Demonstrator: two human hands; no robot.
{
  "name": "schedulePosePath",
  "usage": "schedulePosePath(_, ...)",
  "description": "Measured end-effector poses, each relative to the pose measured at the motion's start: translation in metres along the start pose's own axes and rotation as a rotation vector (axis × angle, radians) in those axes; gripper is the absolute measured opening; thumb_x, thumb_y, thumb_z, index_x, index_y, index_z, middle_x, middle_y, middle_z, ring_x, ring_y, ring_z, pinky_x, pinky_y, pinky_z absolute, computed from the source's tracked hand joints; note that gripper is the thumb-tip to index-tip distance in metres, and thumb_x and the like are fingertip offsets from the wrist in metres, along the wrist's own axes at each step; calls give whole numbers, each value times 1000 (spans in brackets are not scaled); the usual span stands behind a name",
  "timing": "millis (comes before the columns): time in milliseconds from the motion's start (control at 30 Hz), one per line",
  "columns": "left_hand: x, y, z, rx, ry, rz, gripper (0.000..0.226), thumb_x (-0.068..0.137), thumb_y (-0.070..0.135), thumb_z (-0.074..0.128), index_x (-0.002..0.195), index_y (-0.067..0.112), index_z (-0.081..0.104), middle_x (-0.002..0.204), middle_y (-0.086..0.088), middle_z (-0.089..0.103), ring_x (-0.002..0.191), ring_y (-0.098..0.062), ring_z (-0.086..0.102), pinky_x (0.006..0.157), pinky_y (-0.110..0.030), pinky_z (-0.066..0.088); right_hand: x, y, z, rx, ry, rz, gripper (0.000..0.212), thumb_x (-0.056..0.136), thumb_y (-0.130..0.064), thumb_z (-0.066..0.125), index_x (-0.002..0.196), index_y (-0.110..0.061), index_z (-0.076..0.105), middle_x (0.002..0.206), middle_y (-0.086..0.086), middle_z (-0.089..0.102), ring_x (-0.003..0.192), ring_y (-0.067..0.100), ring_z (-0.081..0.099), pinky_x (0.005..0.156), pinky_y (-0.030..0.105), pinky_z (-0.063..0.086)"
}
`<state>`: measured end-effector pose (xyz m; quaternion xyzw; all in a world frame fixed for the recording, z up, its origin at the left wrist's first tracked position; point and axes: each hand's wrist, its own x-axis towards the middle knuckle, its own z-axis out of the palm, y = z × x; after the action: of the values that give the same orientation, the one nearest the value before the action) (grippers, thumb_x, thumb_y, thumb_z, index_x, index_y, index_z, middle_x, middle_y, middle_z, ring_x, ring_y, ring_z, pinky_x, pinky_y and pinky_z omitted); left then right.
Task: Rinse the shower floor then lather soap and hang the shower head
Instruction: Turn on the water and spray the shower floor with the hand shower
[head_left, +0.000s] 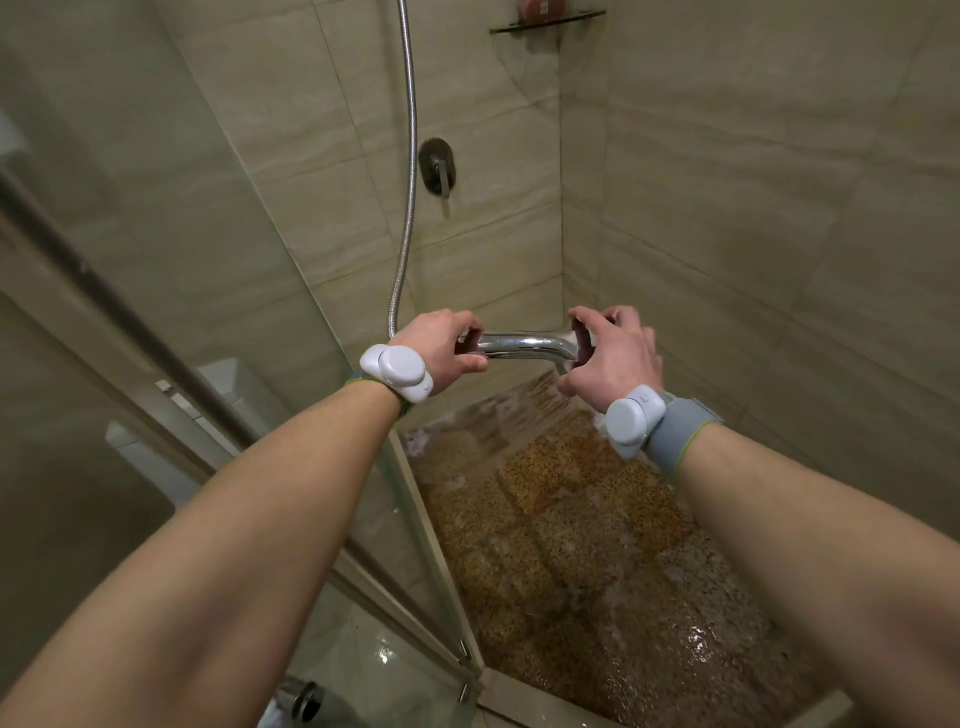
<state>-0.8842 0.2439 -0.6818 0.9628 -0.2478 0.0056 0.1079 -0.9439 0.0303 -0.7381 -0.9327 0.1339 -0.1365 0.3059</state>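
Note:
I hold a chrome shower head (524, 347) level in front of me, over the shower stall. My left hand (441, 348) grips its handle end, where the metal hose (410, 156) joins and runs up the wall. My right hand (610, 353) is wrapped around the spray end. Water streams down from under my right hand onto the brown pebbled shower floor (597, 545), which is wet and glistening. A brown bar of soap (540, 6) lies on the glass corner shelf (545, 21) high on the wall.
A dark mixer valve with a lever (439, 169) is on the back tiled wall. A glass door panel and its metal frame (156, 338) stand to the left, with a raised threshold (545, 701) at the stall's front. Tiled walls close the right side.

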Motion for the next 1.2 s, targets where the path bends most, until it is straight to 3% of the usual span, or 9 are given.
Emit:
schedulePosePath(100, -2, -3, -2, -3, -14, -14, 30, 79, 41, 69, 100, 23, 58, 92, 1, 55, 84, -20, 52, 69, -28, 37, 0, 0, 4, 22, -28, 1, 80, 54, -34, 77, 127, -45, 45, 131, 0, 40, 115, 30, 40, 92, 47, 46)
schedulePosePath(300, -4, -5, -10, 27, -3, -34, 38, 76, 41, 72, 109, 27, 60, 95, 3, 56, 90, -19, 54, 78, -32, 45, -6, 0, 15, 118, -48, 9, 72, 55, -29, 78, 119, -44, 48, 127, 1, 41, 113, 30, 44, 86, 36, 48)
schedulePosePath(433, -5, -3, -11, 41, 5, -39, 43, 75, 42, 73, 114, 28, 60, 102, 1, 60, 95, -20, 55, 84, -36, 47, -9, 1, 15, 129, -75, 1, 77, 52, -28, 83, 119, -42, 48, 126, 2, 41, 112, 29, 45, 89, 39, 51)
schedulePosePath(633, -3, 2, -4, 59, -12, -36, 43, 74, 44, 73, 111, 28, 59, 101, 1, 60, 96, -21, 56, 88, -39, 46, -12, 7, 13, 108, -67, -9, 75, 55, -27, 85, 120, -39, 48, 126, 2, 40, 112, 29, 46, 89, 35, 48)
schedulePosePath(933, 2, 7, 8, 22, -7, -40, 41, 73, 41, 74, 109, 25, 59, 98, 1, 56, 97, -23, 55, 88, -40, 45, -12, 16, 9, 26, -5, -27, 74, 58, -29, 82, 122, -41, 46, 126, 0, 38, 112, 29, 42, 77, 31, 41)
schedulePosePath(1033, 2, 6, 8, 23, -12, -37, 37, 77, 40, 71, 108, 25, 58, 99, 0, 55, 96, -23, 54, 87, -39, 45, -11, 14, 9, 10, 12, -23, 68, 61, -34, 75, 121, -43, 45, 125, 0, 39, 111, 29, 41, 81, 36, 47)
schedulePosePath(1200, -2, -2, 6, 27, -27, -62, 28, 82, 39, 66, 103, 26, 56, 101, 0, 54, 97, -24, 53, 87, -39, 45, -8, 5, 12, 5, -16, -18, 75, 57, -41, 71, 127, -46, 43, 128, 2, 39, 114, 31, 39, 92, 48, 47)
